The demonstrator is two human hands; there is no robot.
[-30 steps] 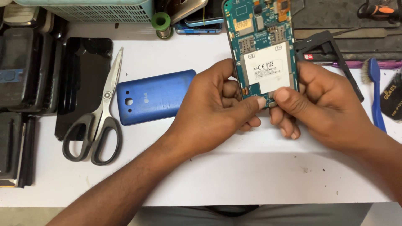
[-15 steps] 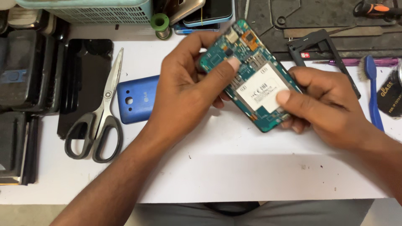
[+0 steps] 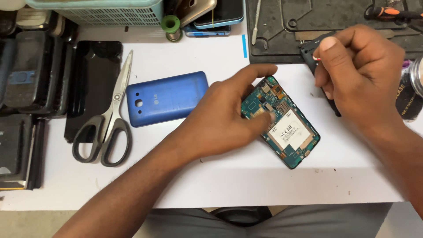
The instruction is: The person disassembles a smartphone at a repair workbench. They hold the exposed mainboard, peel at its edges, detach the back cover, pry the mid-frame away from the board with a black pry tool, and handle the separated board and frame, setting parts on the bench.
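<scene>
An opened phone body with its teal circuit board and white label showing lies flat on the white table. My left hand rests on its left side, thumb and fingers pressing the board. My right hand is up and to the right, fingers closed around a black plastic frame, of which only an edge shows. The blue back cover lies left of my left hand.
Grey-handled scissors lie beside a black phone panel. Stacks of old phones line the left edge. A teal basket, solder spool, dark work mat, an orange-handled screwdriver and a small jar sit behind and right.
The phone body came down from both hands onto the table. My right hand let it go and moved up right to the black frame. My left hand stayed on the board.
</scene>
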